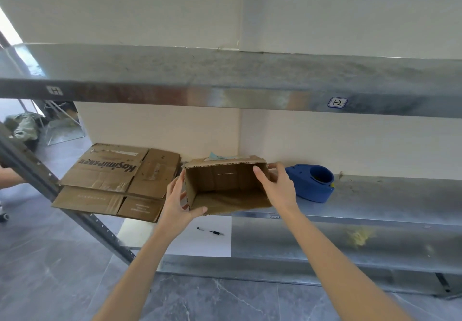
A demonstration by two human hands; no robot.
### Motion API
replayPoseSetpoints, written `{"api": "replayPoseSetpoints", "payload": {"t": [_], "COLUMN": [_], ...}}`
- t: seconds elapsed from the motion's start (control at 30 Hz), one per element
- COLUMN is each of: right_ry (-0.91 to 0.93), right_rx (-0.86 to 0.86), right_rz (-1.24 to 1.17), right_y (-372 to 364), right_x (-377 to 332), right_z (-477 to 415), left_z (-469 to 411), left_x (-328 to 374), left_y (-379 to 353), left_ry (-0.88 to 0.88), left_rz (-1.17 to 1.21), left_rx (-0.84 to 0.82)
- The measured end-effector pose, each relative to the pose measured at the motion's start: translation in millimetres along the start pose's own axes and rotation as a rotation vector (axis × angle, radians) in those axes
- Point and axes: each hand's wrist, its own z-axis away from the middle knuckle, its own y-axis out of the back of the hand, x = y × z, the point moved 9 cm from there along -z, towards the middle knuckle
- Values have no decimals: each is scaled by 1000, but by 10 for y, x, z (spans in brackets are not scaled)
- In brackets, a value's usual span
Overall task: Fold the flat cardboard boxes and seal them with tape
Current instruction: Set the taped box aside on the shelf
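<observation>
A small brown cardboard box [225, 185] lies on its side on the metal shelf [375, 200], its open mouth facing me. My left hand [178, 202] holds its left wall, thumb on the bottom flap and fingers outside. My right hand [277, 185] grips the right wall, thumb inside and fingers behind. A flat, unfolded cardboard box [117, 180] with dark print lies to the left and juts over the shelf's front edge. A blue tape dispenser [312, 183] stands just right of my right hand.
An upper metal shelf [225, 80] hangs close above the work area. Below, a white sheet [200, 238] with a pen lies on the lower shelf. A slanted metal upright [50, 185] crosses on the left. A person's arm [10, 177] shows at the far left.
</observation>
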Motion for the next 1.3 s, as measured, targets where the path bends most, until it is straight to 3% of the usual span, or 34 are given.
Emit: {"api": "replayPoseSetpoints", "payload": {"t": [0.2,0.63,0.87,1.3], "right_ry": [47,121,141,85], "right_rx": [-214,-70,38,200], "right_rz": [-278,-474,-454,-388], "right_y": [-79,703,1716,4179], "right_x": [-170,-148,213,1504], "right_z": [7,221,474,1238], "left_z": [30,34,220,966], "left_x": [153,965,1444,2178], "left_y": [181,-237,-1184,-3881], "left_ry": [39,-141,-220,-255], "left_rz": [98,118,88,131], "left_rx": [73,11,-121,-430]}}
